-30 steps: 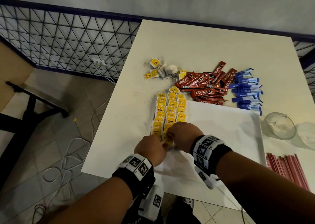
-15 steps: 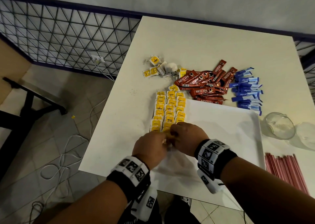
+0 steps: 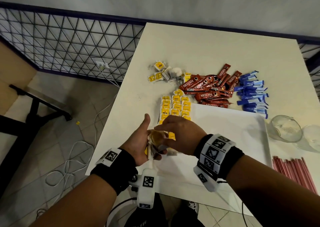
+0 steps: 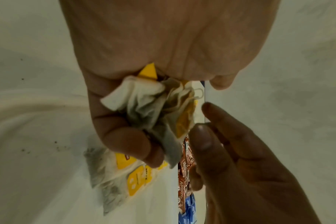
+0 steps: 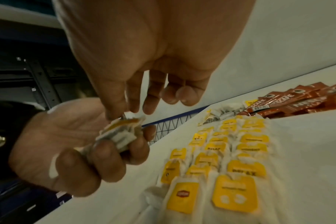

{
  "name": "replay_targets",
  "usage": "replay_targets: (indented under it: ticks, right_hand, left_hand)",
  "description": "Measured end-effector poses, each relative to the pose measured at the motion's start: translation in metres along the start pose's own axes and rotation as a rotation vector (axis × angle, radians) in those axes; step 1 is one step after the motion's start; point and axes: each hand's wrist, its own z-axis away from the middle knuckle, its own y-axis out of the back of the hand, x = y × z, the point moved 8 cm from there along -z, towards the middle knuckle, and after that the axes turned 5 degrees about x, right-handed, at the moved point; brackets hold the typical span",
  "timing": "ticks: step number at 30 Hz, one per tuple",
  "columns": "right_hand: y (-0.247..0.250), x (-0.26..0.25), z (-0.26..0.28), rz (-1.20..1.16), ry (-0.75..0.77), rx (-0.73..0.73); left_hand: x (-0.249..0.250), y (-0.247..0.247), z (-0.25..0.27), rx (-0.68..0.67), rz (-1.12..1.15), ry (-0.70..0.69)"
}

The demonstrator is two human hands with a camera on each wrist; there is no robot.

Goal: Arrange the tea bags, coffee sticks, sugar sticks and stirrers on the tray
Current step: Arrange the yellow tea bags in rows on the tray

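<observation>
My left hand [image 3: 152, 147] is palm up over the tray's near left corner and grips a bunch of tea bags [image 3: 156, 140] [image 4: 153, 109] [image 5: 117, 136]. My right hand [image 3: 161, 131] reaches over it; its thumb and forefinger [image 5: 123, 110] pinch the top tea bag of the bunch. Three rows of yellow-tagged tea bags [image 3: 175, 107] [image 5: 220, 159] lie along the left side of the white tray [image 3: 228, 131]. Behind the tray are loose tea bags [image 3: 164, 72], red coffee sticks [image 3: 207, 90] and blue sugar sticks [image 3: 252, 95]. Red stirrers [image 3: 292, 173] lie right of the tray.
Two glass cups [image 3: 285, 131] stand right of the tray, above the stirrers. The white table [image 3: 190, 45] ends at its left edge close to my left hand, with floor and cables [image 3: 72, 157] below. A wire fence [image 3: 69, 45] runs behind.
Both hands have lifted off the tray's tea bag rows. The left hand turned palm up, showing its bunch, and the right hand now pinches at the bunch's top.
</observation>
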Motion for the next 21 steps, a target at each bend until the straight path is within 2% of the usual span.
replay_targets:
  ticks: [6, 8, 11, 13, 16, 19, 21]
  right_hand:
    - [0.001, -0.003, -0.001, 0.007, -0.006, 0.037]
    - [0.002, 0.000, -0.003, -0.015, -0.053, 0.026]
    - [-0.002, 0.011, -0.008, -0.073, -0.150, -0.023]
    - [-0.004, 0.012, -0.010, -0.109, -0.164, -0.030]
    - [-0.008, 0.015, -0.015, -0.101, -0.182, -0.038]
    - [-0.017, 0.021, -0.019, -0.096, -0.241, -0.093]
    - [-0.024, 0.025, -0.018, -0.078, -0.280, -0.135]
  left_hand:
    - [0.004, -0.001, 0.001, -0.031, -0.016, -0.027]
    - [0.005, 0.002, 0.000, 0.018, -0.085, -0.073]
    - [0.020, 0.020, 0.005, 0.207, -0.285, -0.298]
    - [0.027, 0.026, 0.009, 0.214, -0.399, -0.409]
    - [0.022, 0.034, 0.008, 0.176, -0.506, -0.417]
    - [0.019, 0.037, 0.006, 0.215, -0.577, -0.404]
    - [0.018, 0.039, 0.003, 0.262, -0.725, -0.405]
